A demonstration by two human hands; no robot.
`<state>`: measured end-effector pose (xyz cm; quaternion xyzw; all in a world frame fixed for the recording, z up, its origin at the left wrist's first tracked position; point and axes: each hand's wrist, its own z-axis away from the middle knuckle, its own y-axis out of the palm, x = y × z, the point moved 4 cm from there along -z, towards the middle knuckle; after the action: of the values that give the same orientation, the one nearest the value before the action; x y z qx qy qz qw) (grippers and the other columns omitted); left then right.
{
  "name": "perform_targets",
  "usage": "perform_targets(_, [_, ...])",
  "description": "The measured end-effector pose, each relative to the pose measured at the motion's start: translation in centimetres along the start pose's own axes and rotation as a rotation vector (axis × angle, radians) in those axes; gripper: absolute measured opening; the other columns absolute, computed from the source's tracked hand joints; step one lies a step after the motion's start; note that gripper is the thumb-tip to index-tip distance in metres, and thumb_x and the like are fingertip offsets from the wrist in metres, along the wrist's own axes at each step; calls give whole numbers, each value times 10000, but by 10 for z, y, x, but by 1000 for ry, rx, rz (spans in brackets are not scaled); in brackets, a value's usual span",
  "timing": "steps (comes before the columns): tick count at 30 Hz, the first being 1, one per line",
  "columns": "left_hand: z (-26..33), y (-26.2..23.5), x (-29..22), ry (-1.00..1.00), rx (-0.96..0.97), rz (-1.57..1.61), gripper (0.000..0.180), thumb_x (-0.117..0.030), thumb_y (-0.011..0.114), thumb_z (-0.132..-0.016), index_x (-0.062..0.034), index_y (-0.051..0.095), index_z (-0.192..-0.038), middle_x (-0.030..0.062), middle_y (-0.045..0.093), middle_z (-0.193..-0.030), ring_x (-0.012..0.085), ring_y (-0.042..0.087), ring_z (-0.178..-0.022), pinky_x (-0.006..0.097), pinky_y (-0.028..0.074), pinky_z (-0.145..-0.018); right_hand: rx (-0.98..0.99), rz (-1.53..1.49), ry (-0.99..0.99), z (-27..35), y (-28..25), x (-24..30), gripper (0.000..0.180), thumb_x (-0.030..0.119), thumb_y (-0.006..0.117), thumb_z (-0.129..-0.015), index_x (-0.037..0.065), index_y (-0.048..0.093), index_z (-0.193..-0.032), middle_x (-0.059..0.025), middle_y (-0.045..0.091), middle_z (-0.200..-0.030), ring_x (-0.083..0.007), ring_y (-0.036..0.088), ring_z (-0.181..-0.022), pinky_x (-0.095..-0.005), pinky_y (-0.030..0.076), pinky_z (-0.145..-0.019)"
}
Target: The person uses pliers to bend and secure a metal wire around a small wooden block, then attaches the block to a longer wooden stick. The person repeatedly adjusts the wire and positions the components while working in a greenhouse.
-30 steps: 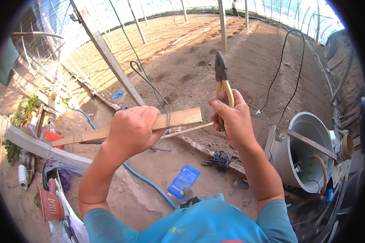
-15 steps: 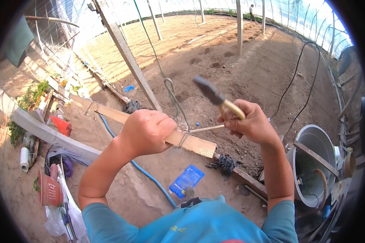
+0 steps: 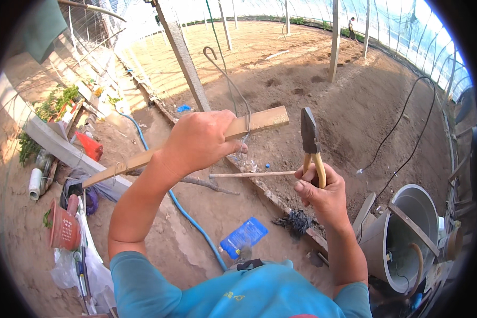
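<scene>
My left hand (image 3: 204,139) is wrapped round a flat wooden board (image 3: 270,118), which slants up from lower left to right. A grey wire (image 3: 233,87) is looped round the board beside my left thumb. Its long end rises past the board and finishes in a bent hook. Another wire loop sits near the board's far left part. In my right hand (image 3: 323,192) are pliers (image 3: 310,132) with dark jaws pointing up and yellowish handles. The pliers are apart from the wire. Behind my right fingers a thin stick (image 3: 254,174) ends; whether they touch it I cannot tell.
A large grey bucket (image 3: 367,254) with a slat across it stands at right. A blue hose (image 3: 196,225) and a blue packet (image 3: 244,237) lie on the ground. At left are a red basket (image 3: 63,228) and a pale beam (image 3: 53,140). A person (image 3: 351,29) is far off.
The board's right end has swung up and its left end down. The wire hook rose with it. My right hand moved slightly down, and the pliers turned from slanting left to upright.
</scene>
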<state>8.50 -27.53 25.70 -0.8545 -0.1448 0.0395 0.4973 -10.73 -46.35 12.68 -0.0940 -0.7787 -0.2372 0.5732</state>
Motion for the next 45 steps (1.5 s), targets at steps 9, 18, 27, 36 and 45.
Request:
perform_targets(9, [-1, -5, 0, -224, 48, -26, 556, -474, 846, -854, -44, 675, -1161, 176, 733, -997, 407, 724, -953, 493, 574, -808, 80, 284, -130, 6, 11, -6, 224, 162, 807, -991, -3, 711, -1107, -62, 662, -1052, -146, 613, -933, -301, 503, -826])
perform_targets(18, [2, -5, -11, -205, 47, 26, 627, -490, 822, -884, -47, 669, -1302, 193, 750, -1103, 412, 727, -998, 479, 589, -849, -71, 141, -230, -3, 18, -2, 298, 239, 790, -1017, 1, 708, -1175, -17, 651, -887, -70, 608, -711, -229, 515, -602])
perform_targets(27, [12, 2, -42, -3, -57, 112, 553, -371, 803, -905, -81, 669, -1357, 147, 772, -1072, 376, 748, -937, 462, 607, -798, -130, -93, -191, -38, 26, 35, 443, 321, 867, -946, 2, 620, -1129, -62, 669, -828, -87, 631, -611, -240, 513, -476])
perform_targets(36, [22, 6, -91, 50, -263, 1, 485, -243, 850, -840, -117, 707, -1285, 74, 755, -949, 281, 738, -834, 401, 597, -706, -161, -326, -90, -36, 32, 34, 272, 206, 663, -1030, -22, 579, -1155, -143, 725, -1006, -192, 677, -640, -332, 605, -533])
perform_targets(45, [219, 56, -130, -380, -621, 561, 222, -105, 857, -918, -14, 723, -1070, 109, 752, -937, 198, 719, -785, 308, 564, -697, -250, -422, -74, -59, -18, 25, 243, 205, 666, -1044, 23, 600, -1192, -144, 751, -1075, -201, 710, -804, -361, 565, -561])
